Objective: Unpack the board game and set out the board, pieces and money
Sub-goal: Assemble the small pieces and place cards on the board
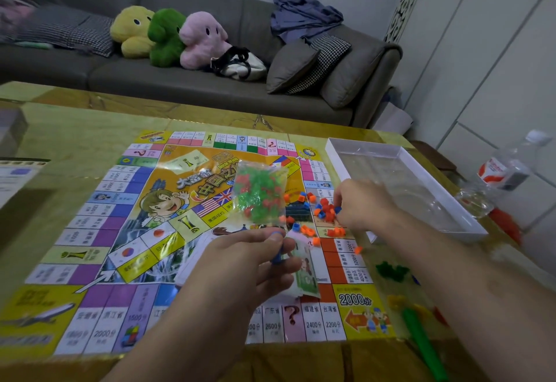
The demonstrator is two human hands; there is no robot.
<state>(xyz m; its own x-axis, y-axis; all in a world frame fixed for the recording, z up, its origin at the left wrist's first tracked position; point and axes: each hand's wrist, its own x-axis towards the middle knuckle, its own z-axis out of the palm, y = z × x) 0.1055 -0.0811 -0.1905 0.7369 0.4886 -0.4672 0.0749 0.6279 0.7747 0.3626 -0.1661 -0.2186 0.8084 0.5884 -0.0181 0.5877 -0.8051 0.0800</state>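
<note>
The colourful game board (126, 231) lies unfolded on the table. My left hand (249, 264) pinches the bottom edge of a clear bag of green and red pieces (260, 193), holding it upright above the board; a blue piece is also between its fingers. My right hand (361, 204) reaches into a scatter of small orange, red and blue pieces (323, 213) on the board's right side, fingers curled over them. Green paper money (307, 273) lies on the board under my left hand.
A white box tray (421, 171) with a clear insert stands right of the board. A plastic water bottle (502, 171) lies beyond it. Green and yellow pieces (391, 270) and a green stick (421, 342) lie at the table's right edge. A grey sofa with plush toys is behind.
</note>
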